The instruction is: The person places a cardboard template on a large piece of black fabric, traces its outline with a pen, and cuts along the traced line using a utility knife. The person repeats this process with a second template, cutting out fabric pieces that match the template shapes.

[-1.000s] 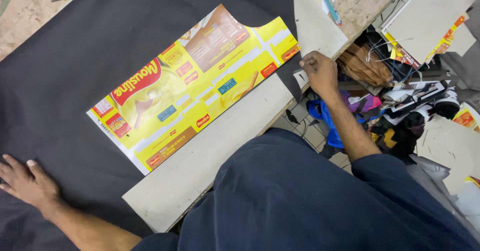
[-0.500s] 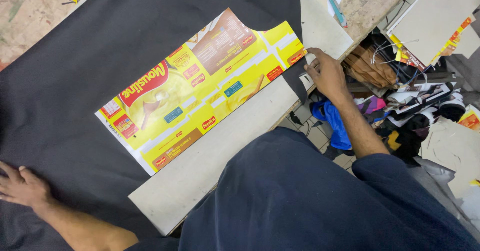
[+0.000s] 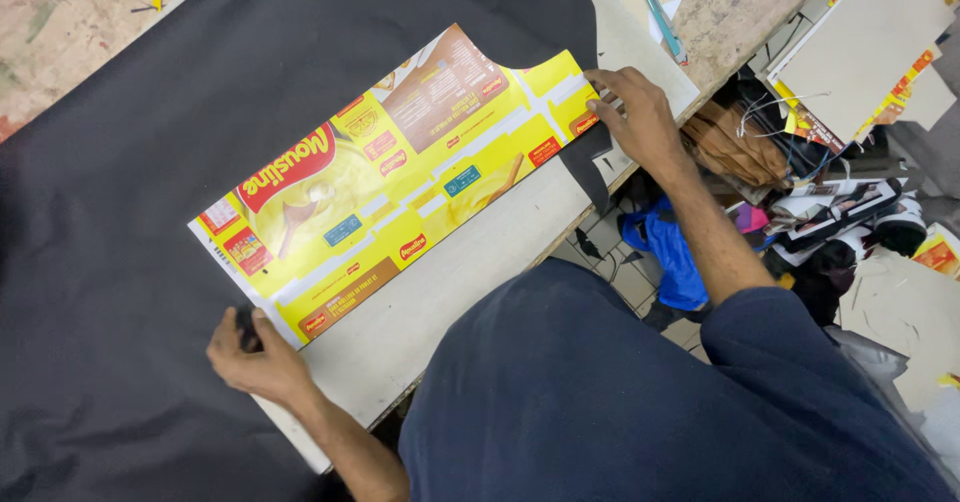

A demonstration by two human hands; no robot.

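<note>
A flattened yellow and brown cardboard package (image 3: pixel 400 192) lies slantwise on a large sheet of black fabric (image 3: pixel 150 162) spread over a pale table (image 3: pixel 430 302). My left hand (image 3: pixel 255 357) sits at the cardboard's near left corner, fingers curled on the dark edge of the fabric there. At the cardboard's far right end, my right hand (image 3: pixel 640 117) presses down with its fingertips, where the fabric has a cut edge.
A teal pen (image 3: pixel 655 7) lies on the table beyond my right hand. Past the table's right edge sit a pile of brown and dark items (image 3: pixel 830 202), a blue cloth (image 3: pixel 670 252) and pale boards (image 3: pixel 860 42). Speckled floor (image 3: pixel 70 22) shows at upper left.
My left hand has left its flat rest far out on the fabric and come right to the cardboard's near corner, curling its fingers. My right hand has stayed at the cardboard's right end.
</note>
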